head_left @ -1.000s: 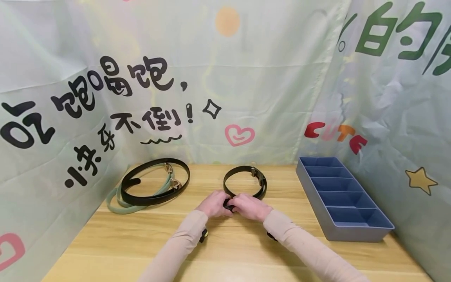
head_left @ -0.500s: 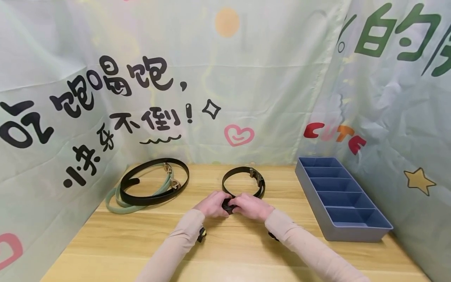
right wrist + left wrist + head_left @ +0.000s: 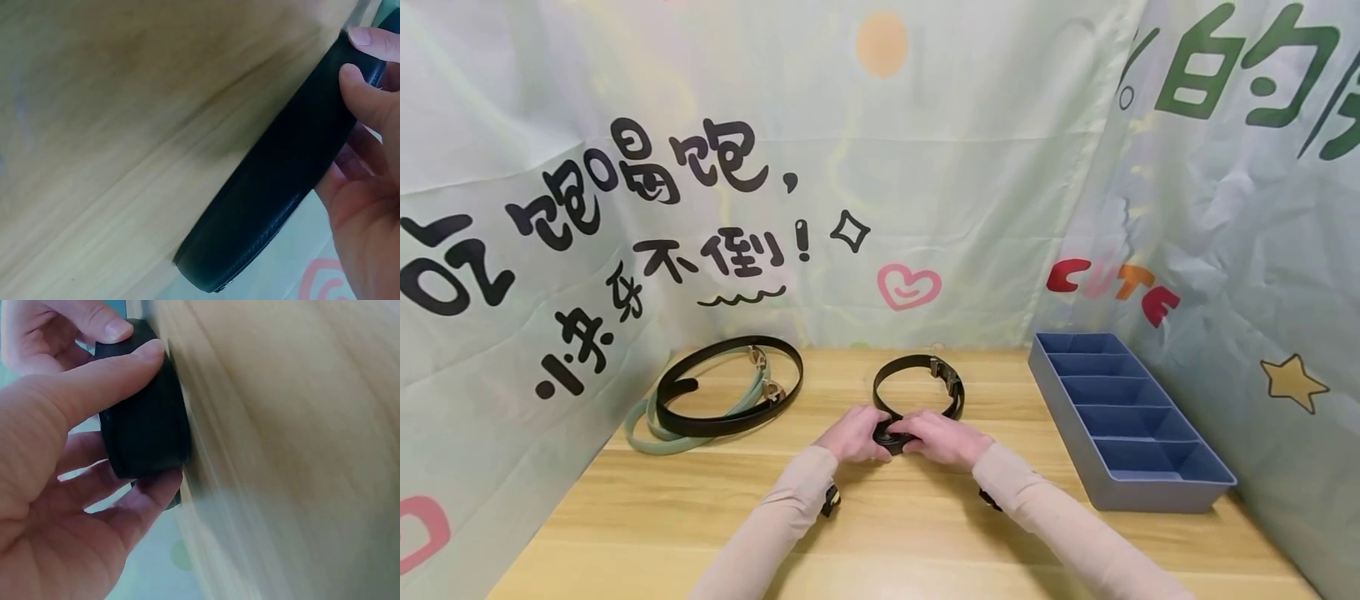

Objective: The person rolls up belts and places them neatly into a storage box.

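A black belt (image 3: pixel 917 360) stands on edge in a loop at the middle of the table, its metal buckle (image 3: pixel 951 382) on the loop's far right. Its near end is wound into a small tight coil (image 3: pixel 891 444) between my hands. My left hand (image 3: pixel 850 435) grips that coil; in the left wrist view the thumb lies across the dark coil (image 3: pixel 147 434) and fingers curl beneath it. From the other side, my right hand (image 3: pixel 946 440) holds the belt close to the coil. In the right wrist view the strap (image 3: pixel 275 169) stretches away from the thumb.
Another black belt (image 3: pixel 722 428) and a pale green belt (image 3: pixel 662 447) lie looped together at the left, with metal buckles. A blue-grey tray (image 3: pixel 1078 442) with several compartments stands at the right. Printed cloth (image 3: pixel 970 208) hangs around the back and sides of the table (image 3: pixel 895 550).
My right hand has slid slightly right, and more of the coil shows between the hands. The left hand has barely moved, and the other belts and the tray stay put.
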Tool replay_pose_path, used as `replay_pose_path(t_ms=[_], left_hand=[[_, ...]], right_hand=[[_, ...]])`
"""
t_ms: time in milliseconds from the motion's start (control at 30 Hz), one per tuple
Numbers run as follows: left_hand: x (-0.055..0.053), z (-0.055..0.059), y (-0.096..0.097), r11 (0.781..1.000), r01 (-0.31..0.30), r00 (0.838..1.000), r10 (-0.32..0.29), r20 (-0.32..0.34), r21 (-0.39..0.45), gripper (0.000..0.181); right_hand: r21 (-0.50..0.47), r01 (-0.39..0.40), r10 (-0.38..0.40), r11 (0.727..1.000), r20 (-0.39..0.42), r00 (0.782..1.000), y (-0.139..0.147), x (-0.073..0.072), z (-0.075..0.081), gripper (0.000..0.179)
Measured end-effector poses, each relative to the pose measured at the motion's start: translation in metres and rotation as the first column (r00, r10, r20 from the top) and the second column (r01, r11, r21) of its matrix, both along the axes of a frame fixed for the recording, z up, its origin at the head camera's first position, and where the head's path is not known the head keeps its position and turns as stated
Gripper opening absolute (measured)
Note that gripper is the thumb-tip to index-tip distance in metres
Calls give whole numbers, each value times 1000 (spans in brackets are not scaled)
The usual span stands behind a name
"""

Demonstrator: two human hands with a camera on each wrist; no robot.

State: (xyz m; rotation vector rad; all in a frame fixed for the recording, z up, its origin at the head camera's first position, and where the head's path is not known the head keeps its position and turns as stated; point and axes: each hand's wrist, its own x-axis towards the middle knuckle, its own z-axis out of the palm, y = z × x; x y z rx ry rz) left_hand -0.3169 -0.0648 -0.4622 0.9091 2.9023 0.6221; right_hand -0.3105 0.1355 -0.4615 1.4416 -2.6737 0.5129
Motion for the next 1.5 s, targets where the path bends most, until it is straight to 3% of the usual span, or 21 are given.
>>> replay_pose_path(t_ms=[167,300,433,567,633,733,867,1000,1133,1233,1367,1433,1500], left_hand=[[1,0,1,999,-37,999,36,36,15,38],[2,-1,3,996,-73,997,72,28,49,39],[1,-1,4,996,-61,998,59,34,63,36],[0,0,4,998,-30,998,28,57,49,34],[0,0,4,999,-19,998,16,62,46,34],[-1,0,3,999,-13,999,12,52,30,40],[0,0,1,1000,-15,999,15,50,6,57],[0,-1,-3,1000,-2,997,1,79,19,62],[-2,-2,-8,999,32,997,-35,69,34,53],[-4,-3,-14,999,39,997,-41,63,33,48],[-4,-3,-20,999,17,995,-21,102,39,52],[-3,-2,-22,999,6,992,-12,126,47,55],[-4,-2,-24,999,1,990,-8,140,51,57]], right_hand=[[-61,-5,2,998,-48,999,-1,-2,-5,20],[-44,15,-16,999,-23,1000,-5,-2,-6,19],[-58,69,-65,996,72,995,0,-6,-2,20],[-137,168,-161,976,66,985,17,-18,8,19],[-115,234,-228,965,58,972,29,-25,12,24],[1,316,-315,949,77,946,46,-34,15,32],[89,372,-378,924,63,924,58,-40,15,19],[75,424,-422,902,-44,905,60,-40,13,13],[31,499,-489,866,-152,859,62,-39,9,23],[-13,552,-546,834,-173,820,66,-39,3,29],[-62,611,-612,789,-171,772,73,-41,-5,28],[-80,628,-632,774,-166,757,76,-42,-7,26],[-95,620,-627,779,-165,762,79,-44,-7,18]])
